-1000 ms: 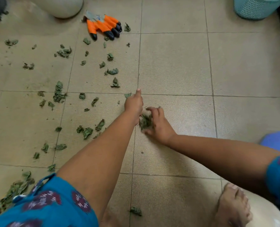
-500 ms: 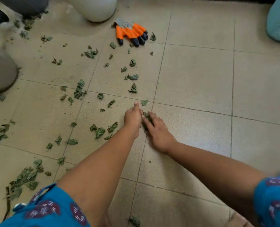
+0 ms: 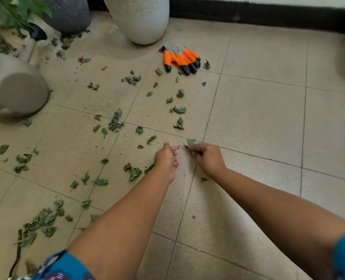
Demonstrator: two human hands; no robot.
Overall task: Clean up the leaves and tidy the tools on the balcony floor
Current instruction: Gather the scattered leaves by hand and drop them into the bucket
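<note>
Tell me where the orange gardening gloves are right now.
The orange gloves lie on the floor tiles in the upper middle of the head view, just in front of the white pot, with small leaves scattered around them.
</note>
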